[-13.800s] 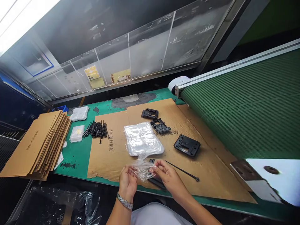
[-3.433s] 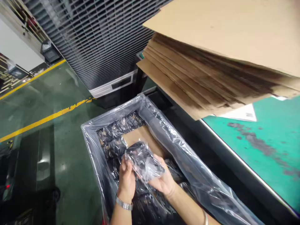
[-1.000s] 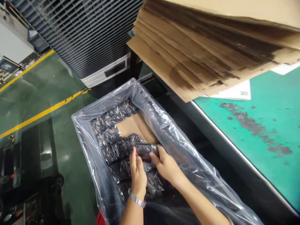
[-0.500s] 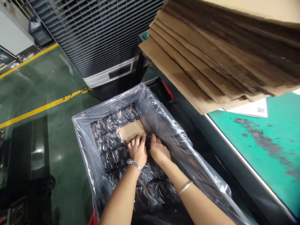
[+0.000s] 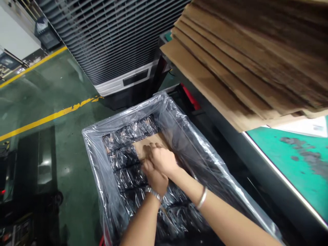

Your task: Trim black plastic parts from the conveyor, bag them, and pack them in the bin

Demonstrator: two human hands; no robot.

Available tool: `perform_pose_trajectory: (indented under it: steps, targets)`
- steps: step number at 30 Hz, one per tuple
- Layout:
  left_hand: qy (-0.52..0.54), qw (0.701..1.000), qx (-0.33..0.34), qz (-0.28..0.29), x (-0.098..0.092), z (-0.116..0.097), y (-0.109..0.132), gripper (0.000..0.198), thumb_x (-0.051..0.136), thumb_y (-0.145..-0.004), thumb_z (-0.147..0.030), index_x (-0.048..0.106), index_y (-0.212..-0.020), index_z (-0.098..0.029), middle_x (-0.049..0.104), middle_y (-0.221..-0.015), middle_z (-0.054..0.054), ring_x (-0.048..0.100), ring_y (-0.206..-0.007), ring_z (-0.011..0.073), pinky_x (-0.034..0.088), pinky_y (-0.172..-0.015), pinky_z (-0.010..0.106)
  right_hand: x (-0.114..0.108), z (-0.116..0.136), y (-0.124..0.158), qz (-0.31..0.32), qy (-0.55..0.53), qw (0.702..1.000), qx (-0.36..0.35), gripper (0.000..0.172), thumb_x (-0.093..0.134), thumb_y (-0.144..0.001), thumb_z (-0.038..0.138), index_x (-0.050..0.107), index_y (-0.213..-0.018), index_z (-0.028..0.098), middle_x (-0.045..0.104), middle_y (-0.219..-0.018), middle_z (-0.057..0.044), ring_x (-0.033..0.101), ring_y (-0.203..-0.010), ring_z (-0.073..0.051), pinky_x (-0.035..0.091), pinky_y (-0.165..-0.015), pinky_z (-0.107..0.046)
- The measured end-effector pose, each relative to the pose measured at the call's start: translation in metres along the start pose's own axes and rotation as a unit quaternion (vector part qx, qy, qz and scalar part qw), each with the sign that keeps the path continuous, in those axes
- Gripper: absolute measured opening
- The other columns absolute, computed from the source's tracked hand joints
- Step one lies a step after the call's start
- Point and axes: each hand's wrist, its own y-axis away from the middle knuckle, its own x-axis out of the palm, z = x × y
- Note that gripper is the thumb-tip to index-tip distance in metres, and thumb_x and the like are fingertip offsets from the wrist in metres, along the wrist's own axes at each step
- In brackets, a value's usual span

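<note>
Film-wrapped black parts point(image 5: 124, 157) lay packed in rows inside the crate point(image 5: 123, 115), along its far edge and down its left side, with more of them under the forearms toward the near edge. A cardboard sheet point(image 5: 143, 142) showed between the far row and the crate's right edge, and both hands were over it and the parts just beside it. The right hand point(image 5: 162, 159) crossed over the left hand point(image 5: 155, 176), fingers bunched rather than spread wide; whether either gripped a part could not be told, since the fingertips were partly hidden. That crossing looked the likeliest source of trouble: one hand could block the other, and a part pressed blindly might wedge askew against its neighbours. Slick, loose film could let a part slide, or get pinched and torn between two of them. The clear liner point(image 5: 205, 155) hung in creases along the right edge, so the forearm or its metal bangle point(image 5: 203, 197) might snag it and drag it inward. Above, the cardboard stack point(image 5: 246, 61) jutted past the table's point(image 5: 269, 147) edge, where a knock could dislodge sheets.
</note>
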Motion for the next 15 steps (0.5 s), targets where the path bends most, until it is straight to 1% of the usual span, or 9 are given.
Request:
perform_pose_trajectory:
  steps: [1,3,4,5,7,9,12,15]
  targets:
    - [0.04,0.997,-0.033,-0.056,-0.005,0.004,0.004,0.043,0.041,-0.075,-0.019,0.049,-0.118,-0.018,0.048,-0.121,0.015,0.041,-0.114,0.0286,0.032,-0.095,0.044,0.005,0.008,-0.006,0.008,-0.017,1.0,-0.007,0.025,0.042,-0.085,0.026,0.056,-0.103,0.015,0.061,-0.101,-0.015,0.059,-0.089,-0.022,0.042,-0.071,-0.028]
    - [0.096,0.979,-0.09,-0.156,-0.018,0.015,0.011,0.039,0.035,-0.076,-0.015,0.05,-0.112,-0.018,0.049,-0.115,0.015,0.045,-0.109,0.0256,0.034,-0.093,0.042,0.021,0.021,-0.019,0.03,-0.049,0.998,-0.015,0.027,0.048,-0.082,0.036,0.06,-0.094,0.015,0.064,-0.093,-0.011,0.061,-0.084,-0.019,0.041,-0.065,-0.024]
    - [0.116,0.968,-0.119,-0.19,-0.025,0.021,0.012,0.038,0.033,-0.076,-0.014,0.05,-0.11,-0.017,0.049,-0.113,0.015,0.047,-0.107,0.0245,0.036,-0.092,0.042,0.029,0.026,-0.024,0.041,-0.064,0.997,-0.016,0.027,0.052,-0.079,0.039,0.061,-0.089,0.015,0.065,-0.088,-0.009,0.061,-0.08,-0.018,0.04,-0.062,-0.022]
    - [0.134,0.957,-0.15,-0.211,-0.033,0.027,0.013,0.037,0.033,-0.076,-0.014,0.049,-0.11,-0.017,0.049,-0.112,0.015,0.048,-0.105,0.0237,0.037,-0.091,0.042,0.037,0.03,-0.028,0.047,-0.076,0.996,-0.015,0.026,0.056,-0.076,0.039,0.061,-0.085,0.015,0.065,-0.083,-0.007,0.061,-0.076,-0.018,0.04,-0.059,-0.021]
    - [0.173,0.937,-0.206,-0.223,-0.045,0.038,0.009,0.035,0.035,-0.077,-0.017,0.047,-0.11,-0.016,0.048,-0.113,0.015,0.05,-0.103,0.023,0.039,-0.089,0.041,0.049,0.034,-0.034,0.042,-0.097,0.994,-0.011,0.021,0.059,-0.073,0.033,0.061,-0.082,0.014,0.065,-0.076,-0.006,0.06,-0.07,-0.016,0.038,-0.055,-0.021]
    - [0.215,0.92,-0.24,-0.223,-0.053,0.046,0.0,0.034,0.04,-0.078,-0.023,0.046,-0.11,-0.016,0.048,-0.116,0.016,0.05,-0.104,0.023,0.041,-0.088,0.04,0.055,0.033,-0.035,0.018,-0.115,0.993,-0.013,0.014,0.057,-0.074,0.025,0.059,-0.082,0.014,0.064,-0.074,-0.005,0.058,-0.066,-0.015,0.037,-0.055,-0.021]
    - [0.246,0.918,-0.233,-0.204,-0.056,0.05,-0.017,0.042,0.049,-0.076,-0.035,0.046,-0.113,-0.015,0.048,-0.121,0.018,0.05,-0.108,0.0241,0.04,-0.09,0.04,0.052,0.031,-0.031,-0.033,-0.137,0.989,-0.043,0.01,0.051,-0.076,0.018,0.057,-0.082,0.014,0.063,-0.072,-0.004,0.055,-0.063,-0.013,0.037,-0.058,-0.021]
    - [0.284,0.916,-0.221,-0.18,-0.056,0.043,-0.027,0.057,0.052,-0.073,-0.046,0.043,-0.119,-0.014,0.049,-0.122,0.019,0.051,-0.11,0.0239,0.04,-0.092,0.036,0.045,0.032,-0.018,-0.096,-0.15,0.979,-0.096,0.008,0.05,-0.076,0.017,0.056,-0.081,0.014,0.062,-0.075,-0.005,0.053,-0.068,-0.015,0.039,-0.063,-0.024]
